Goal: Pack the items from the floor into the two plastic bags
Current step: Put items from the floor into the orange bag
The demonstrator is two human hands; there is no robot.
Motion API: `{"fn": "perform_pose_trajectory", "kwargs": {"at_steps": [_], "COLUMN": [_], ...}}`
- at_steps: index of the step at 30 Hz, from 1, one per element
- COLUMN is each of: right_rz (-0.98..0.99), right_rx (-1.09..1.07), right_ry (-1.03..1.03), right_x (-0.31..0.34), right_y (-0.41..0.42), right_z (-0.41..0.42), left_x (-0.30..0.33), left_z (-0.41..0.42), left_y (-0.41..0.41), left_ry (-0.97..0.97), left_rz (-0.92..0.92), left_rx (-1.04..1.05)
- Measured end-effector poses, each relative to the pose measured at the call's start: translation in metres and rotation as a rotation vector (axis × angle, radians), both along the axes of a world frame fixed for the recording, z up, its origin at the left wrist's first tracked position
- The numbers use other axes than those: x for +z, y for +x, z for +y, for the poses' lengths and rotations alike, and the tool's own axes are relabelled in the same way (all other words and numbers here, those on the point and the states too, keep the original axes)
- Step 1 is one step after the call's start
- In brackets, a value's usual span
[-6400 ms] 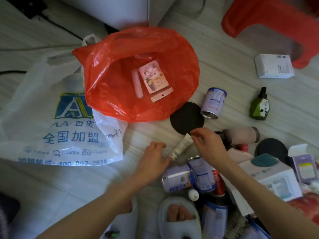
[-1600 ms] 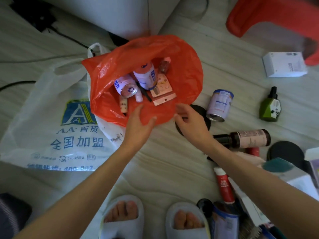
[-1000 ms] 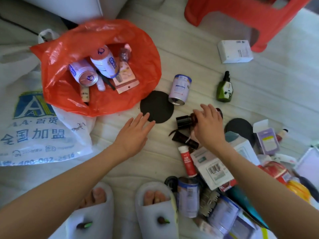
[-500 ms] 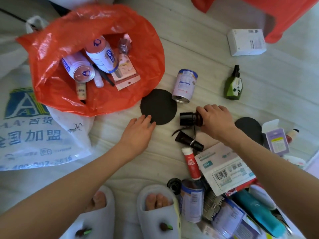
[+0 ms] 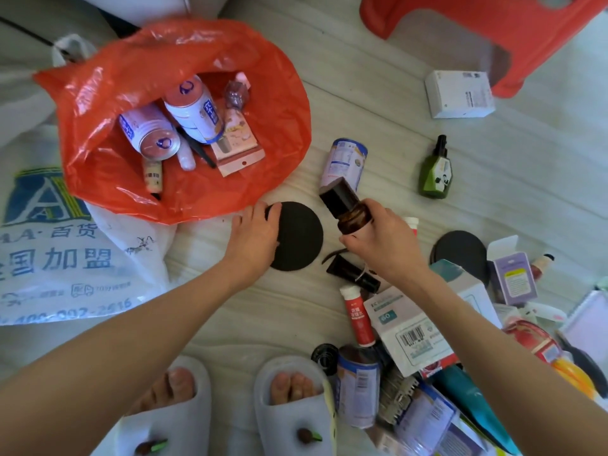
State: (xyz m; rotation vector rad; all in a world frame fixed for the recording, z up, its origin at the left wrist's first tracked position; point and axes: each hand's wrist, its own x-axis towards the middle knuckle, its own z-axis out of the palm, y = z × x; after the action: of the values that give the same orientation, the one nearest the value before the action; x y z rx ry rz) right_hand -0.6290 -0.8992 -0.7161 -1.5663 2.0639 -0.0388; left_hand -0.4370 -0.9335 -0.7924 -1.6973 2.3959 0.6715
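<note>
The red plastic bag lies open on the floor, holding two cans, small tubes and a card packet. Under it, to the left, lies the flat white printed plastic bag. My right hand grips a brown bottle with a black cap, lifted and tilted toward the red bag. My left hand rests palm down on the left edge of a black round disc just below the red bag's rim; whether its fingers pinch the disc is hidden.
A can, a green bottle and a white box lie on the floor to the right. A pile of boxes, cans and tubes fills the lower right. A red stool stands at top right. My slippered feet are at the bottom.
My right hand has lifted the brown bottle off the floor and raised it toward the red bag. My left hand slid forward onto the black disc's edge.
</note>
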Motion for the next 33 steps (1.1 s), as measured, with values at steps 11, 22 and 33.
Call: {"fn": "perform_pose_trajectory", "kwargs": {"at_steps": [11, 22, 33], "right_rz": [-0.306, -0.565, -0.896], "right_rx": [-0.240, -0.459, -0.875], "right_ry": [0.004, 0.104, 0.099], "right_x": [0.000, 0.000, -0.030], "right_y": [0.021, 0.098, 0.148], "right_z": [-0.007, -0.078, -0.149], "left_x": [0.021, 0.057, 0.026], "left_z": [0.013, -0.019, -0.048], "left_y": [0.032, 0.088, 0.084], "left_ry": [0.252, 0.295, 0.341], "left_rz": [0.668, 1.204, 1.260], "left_rx": [0.467, 1.197, 1.444]}}
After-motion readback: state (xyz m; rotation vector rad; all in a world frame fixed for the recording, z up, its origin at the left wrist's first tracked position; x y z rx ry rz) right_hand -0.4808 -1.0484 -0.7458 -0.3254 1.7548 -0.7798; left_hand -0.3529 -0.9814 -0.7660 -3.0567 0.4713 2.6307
